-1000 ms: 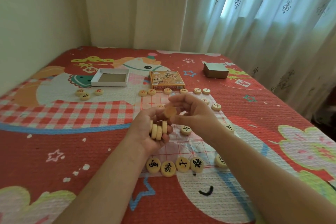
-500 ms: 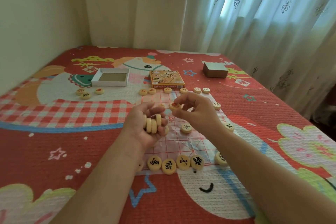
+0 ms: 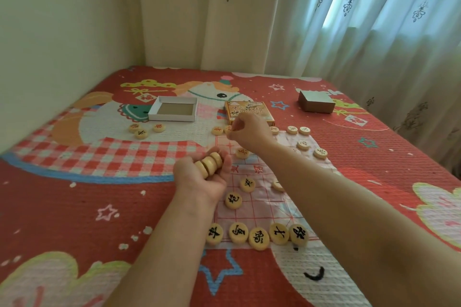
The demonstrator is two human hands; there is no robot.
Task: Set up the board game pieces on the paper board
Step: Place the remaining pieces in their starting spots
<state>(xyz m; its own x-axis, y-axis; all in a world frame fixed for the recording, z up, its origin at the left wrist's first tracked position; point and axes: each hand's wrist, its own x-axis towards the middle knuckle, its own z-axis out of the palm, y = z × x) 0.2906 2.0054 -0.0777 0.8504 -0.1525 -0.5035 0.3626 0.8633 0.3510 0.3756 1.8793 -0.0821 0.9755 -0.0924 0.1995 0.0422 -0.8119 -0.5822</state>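
Left hand (image 3: 199, 179) is hovering at the 9 o'clock edge of the paper board (image 3: 264, 209), grip wrapping a stack of pieces (image 3: 209, 164) held on edge. Right hand (image 3: 248, 131) is reaching to the board's 12 o'clock edge, grip curling narrow over the far row (image 3: 291, 129); cannot tell if it's pinching a piece, fingers are hiding it. Board is lying on the bed (image 3: 74, 207), five black-marked pieces (image 3: 257, 235) sitting in a row along 6 o'clock, orange box (image 3: 249, 107) lying just past 12 o'clock.
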